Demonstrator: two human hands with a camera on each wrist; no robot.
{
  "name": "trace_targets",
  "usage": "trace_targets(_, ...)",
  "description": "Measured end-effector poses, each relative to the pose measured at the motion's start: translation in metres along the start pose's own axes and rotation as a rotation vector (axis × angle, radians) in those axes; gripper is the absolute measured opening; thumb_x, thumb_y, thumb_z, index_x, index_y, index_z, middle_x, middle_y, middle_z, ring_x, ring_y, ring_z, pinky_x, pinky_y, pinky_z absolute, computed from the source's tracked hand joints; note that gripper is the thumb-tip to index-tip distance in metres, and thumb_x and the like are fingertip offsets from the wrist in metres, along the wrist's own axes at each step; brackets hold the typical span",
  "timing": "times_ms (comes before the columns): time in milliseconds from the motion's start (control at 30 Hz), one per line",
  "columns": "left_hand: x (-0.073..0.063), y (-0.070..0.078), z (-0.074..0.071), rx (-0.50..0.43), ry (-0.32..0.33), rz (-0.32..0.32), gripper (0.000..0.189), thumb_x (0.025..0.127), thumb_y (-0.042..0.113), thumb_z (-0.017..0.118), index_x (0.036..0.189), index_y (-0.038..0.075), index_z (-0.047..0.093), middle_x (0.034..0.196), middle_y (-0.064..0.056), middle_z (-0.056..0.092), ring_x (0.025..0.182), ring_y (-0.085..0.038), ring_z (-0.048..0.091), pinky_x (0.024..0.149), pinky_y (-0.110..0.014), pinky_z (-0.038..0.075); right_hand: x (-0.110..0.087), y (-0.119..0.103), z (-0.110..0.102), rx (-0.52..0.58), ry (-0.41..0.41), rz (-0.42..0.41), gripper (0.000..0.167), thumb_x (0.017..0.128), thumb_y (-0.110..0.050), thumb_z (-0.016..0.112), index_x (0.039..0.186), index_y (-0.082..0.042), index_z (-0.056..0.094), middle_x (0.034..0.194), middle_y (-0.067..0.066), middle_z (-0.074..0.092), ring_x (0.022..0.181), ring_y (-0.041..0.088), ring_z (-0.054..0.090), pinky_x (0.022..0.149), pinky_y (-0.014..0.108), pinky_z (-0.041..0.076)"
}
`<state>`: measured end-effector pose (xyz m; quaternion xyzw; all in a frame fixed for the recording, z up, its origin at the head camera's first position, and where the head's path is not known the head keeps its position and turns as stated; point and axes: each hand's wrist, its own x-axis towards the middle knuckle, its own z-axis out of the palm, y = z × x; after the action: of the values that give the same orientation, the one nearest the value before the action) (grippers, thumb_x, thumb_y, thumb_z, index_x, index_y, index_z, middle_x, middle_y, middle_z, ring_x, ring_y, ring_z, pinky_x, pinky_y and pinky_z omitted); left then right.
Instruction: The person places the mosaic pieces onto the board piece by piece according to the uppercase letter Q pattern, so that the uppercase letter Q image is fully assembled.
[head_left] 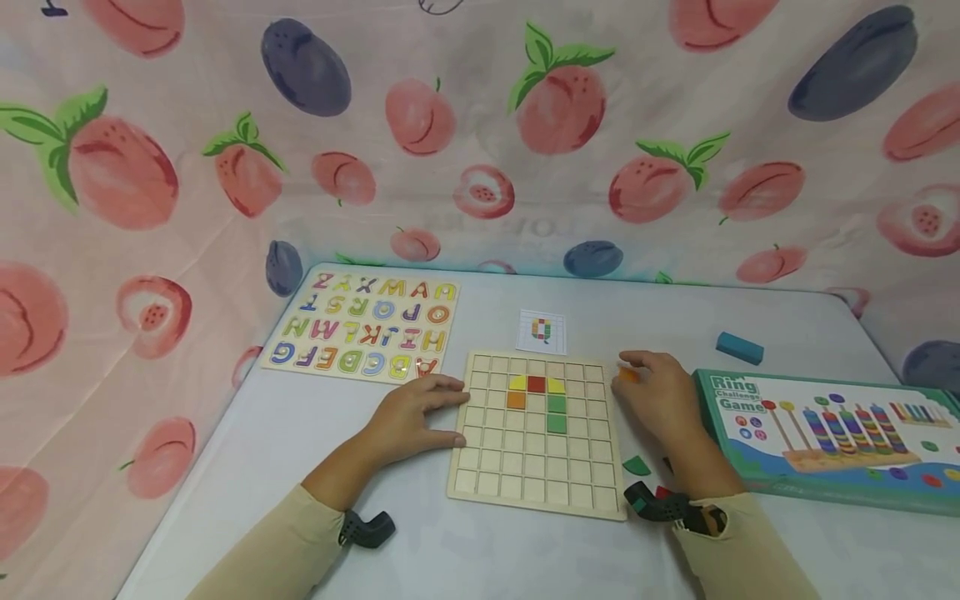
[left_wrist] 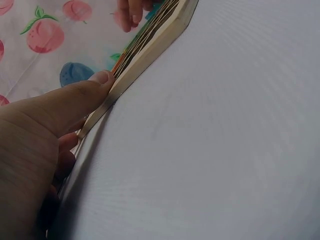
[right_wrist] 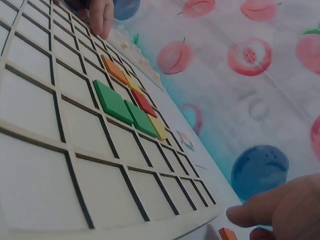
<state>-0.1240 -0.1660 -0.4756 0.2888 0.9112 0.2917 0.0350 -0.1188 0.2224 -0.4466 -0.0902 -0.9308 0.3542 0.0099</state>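
A wooden grid board (head_left: 510, 462) lies on the table, with yellow, red, orange and green tiles (head_left: 557, 423) forming an arch in its upper middle. My left hand (head_left: 412, 419) rests at the board's left edge, fingers spread and fairly straight. In the left wrist view its thumb (left_wrist: 82, 100) touches the rim. Beyond the board's right edge, my right hand (head_left: 660, 396) pinches an orange tile (head_left: 628, 375), partly covered by the fingers. That orange tile (right_wrist: 227, 233) also peeks out below the fingers in the right wrist view.
Behind the board lies a small pattern card (head_left: 542, 332). An alphabet puzzle board (head_left: 360, 325) is at the back left. The Ring Challenge Game box (head_left: 832, 442) stands right, with a teal block (head_left: 740, 347) behind it. A green quarter-round tile (head_left: 636, 465) lies near the right wrist.
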Motion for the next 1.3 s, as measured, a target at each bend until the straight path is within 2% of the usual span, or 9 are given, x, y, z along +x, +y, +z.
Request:
trace_targets(267, 0.000, 0.001, 0.000, 0.006, -0.004, -0.008, 0.065, 0.080, 0.044, 0.095, 0.138, 0.021, 0.075, 0.144, 0.007, 0.064, 0.136, -0.018, 0.058, 0.113, -0.044, 0.048, -0.001, 0.002, 0.000, -0.063, -0.003, 0.041, 0.045, 0.101, -0.016, 0.069, 0.143, 0.001, 0.064, 0.146, 0.030, 0.056, 0.141, 0.050, 0.047, 0.115, 0.064, 0.039)
trace_targets(433, -0.001, 0.000, 0.001, 0.017, -0.009, -0.008, 0.066, 0.080, 0.045, 0.095, 0.138, 0.021, 0.075, 0.144, 0.007, 0.063, 0.136, -0.018, 0.057, 0.113, -0.043, 0.048, 0.000, 0.006, 0.002, -0.126, -0.019, 0.027, 0.040, 0.101, -0.014, 0.070, 0.138, 0.002, 0.068, 0.139, 0.029, 0.060, 0.133, 0.048, 0.054, 0.109, 0.063, 0.045)
trace_targets(600, 0.000, 0.000, 0.000, 0.012, -0.002, -0.004, 0.066, 0.080, 0.045, 0.095, 0.138, 0.021, 0.075, 0.144, 0.008, 0.063, 0.136, -0.018, 0.057, 0.113, -0.043, 0.048, -0.001, 0.006, 0.002, -0.156, 0.009, -0.003, 0.037, 0.101, -0.014, 0.070, 0.135, 0.001, 0.070, 0.134, 0.028, 0.063, 0.126, 0.047, 0.059, 0.104, 0.062, 0.049)
trace_targets(833, 0.000, 0.001, 0.000, 0.005, -0.002, -0.009, 0.066, 0.080, 0.045, 0.095, 0.138, 0.021, 0.075, 0.144, 0.008, 0.063, 0.136, -0.017, 0.058, 0.113, -0.043, 0.048, -0.006, -0.001, 0.003, -0.103, 0.026, -0.046, 0.038, 0.100, -0.018, 0.071, 0.134, -0.002, 0.071, 0.135, 0.025, 0.065, 0.129, 0.046, 0.059, 0.104, 0.063, 0.049)
trace_targets(1100, 0.000, 0.002, -0.001, 0.012, -0.010, -0.008, 0.066, 0.080, 0.044, 0.095, 0.138, 0.020, 0.075, 0.144, 0.006, 0.063, 0.136, -0.018, 0.058, 0.113, -0.043, 0.048, -0.013, -0.020, 0.013, 0.027, -0.064, -0.027, 0.040, 0.101, -0.023, 0.070, 0.137, -0.008, 0.071, 0.144, 0.019, 0.060, 0.141, 0.044, 0.050, 0.112, 0.065, 0.042)
trace_targets(1200, 0.000, 0.002, -0.001, 0.013, -0.009, -0.009, 0.066, 0.080, 0.043, 0.095, 0.138, 0.019, 0.075, 0.144, 0.006, 0.063, 0.136, -0.018, 0.057, 0.114, -0.043, 0.048, -0.017, -0.028, 0.018, 0.040, -0.081, -0.050, 0.038, 0.100, -0.024, 0.071, 0.136, -0.010, 0.073, 0.142, 0.014, 0.062, 0.129, 0.038, 0.058, 0.102, 0.057, 0.051)
trace_targets(1300, 0.000, 0.001, 0.001, 0.014, -0.003, -0.009, 0.066, 0.079, 0.043, 0.096, 0.137, 0.019, 0.075, 0.144, 0.006, 0.064, 0.136, -0.018, 0.058, 0.114, -0.043, 0.048, -0.023, -0.035, 0.023, 0.049, -0.104, -0.100, 0.036, 0.099, -0.022, 0.073, 0.133, -0.012, 0.075, 0.137, 0.010, 0.065, 0.103, 0.030, 0.062, 0.083, 0.043, 0.054)
